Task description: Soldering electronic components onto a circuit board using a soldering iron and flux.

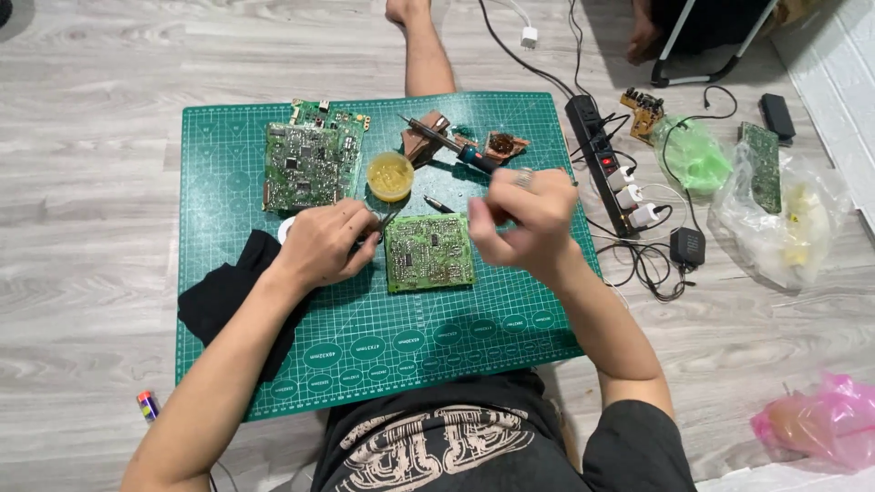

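Circuit board [428, 252] sits mid-frame on the green cutting mat [273, 364]; left hand [324, 241] pinches tweezers [387, 221] at its left edge, right hand [524, 223] curled, contents unclear—best to brace both wrists first.

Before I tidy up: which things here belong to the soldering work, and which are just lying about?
In use: small board, left hand with tweezers, right hand, soldering iron, flux tin, mat.
Lying about: pink bag, lighter, black cloth.

Grey wood floor [82, 182] w/ green cutting mat [365, 346], power strip [597, 150], plastic bags [784, 219] on it.
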